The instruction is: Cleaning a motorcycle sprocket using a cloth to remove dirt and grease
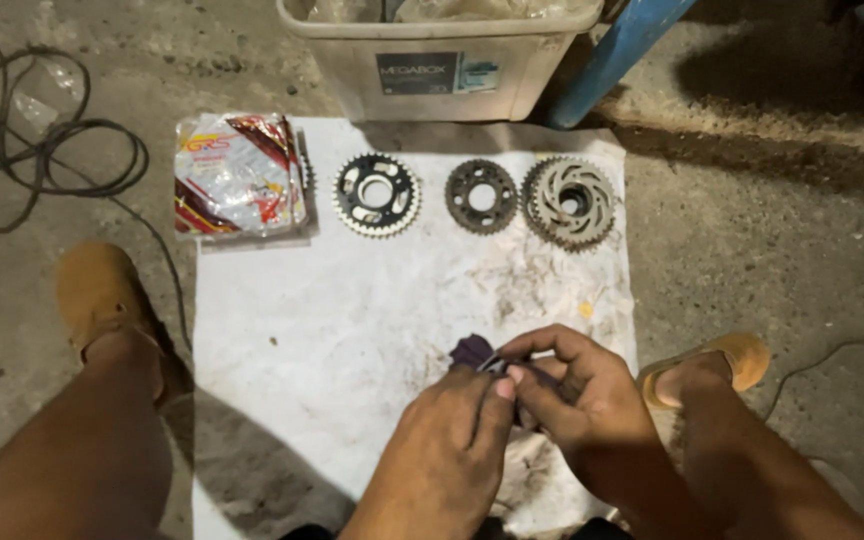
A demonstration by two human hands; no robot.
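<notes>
1. A sheet [352, 330] lies flat on the concrete floor [752, 250].
2. Along the far edge of the sheet, left to right: a plastic-wrapped packet [239, 175], a first sprocket [376, 194], a smaller second sprocket [481, 196], and a third sprocket [571, 202].
3. The second and third sprockets lie just beside each other.
4. A plastic box [439, 55] stands behind the sprockets, off the sheet.
5. A slanted bar [617, 50] leans just right of the box.
6. A coiled cable [47, 150] lies on the floor, left of the packet.
7. At the near edge of the sheet, the left hand [447, 450] and right hand [577, 395] meet around a small cloth [472, 352].
8. One foot rests on each side of the sheet.
</notes>
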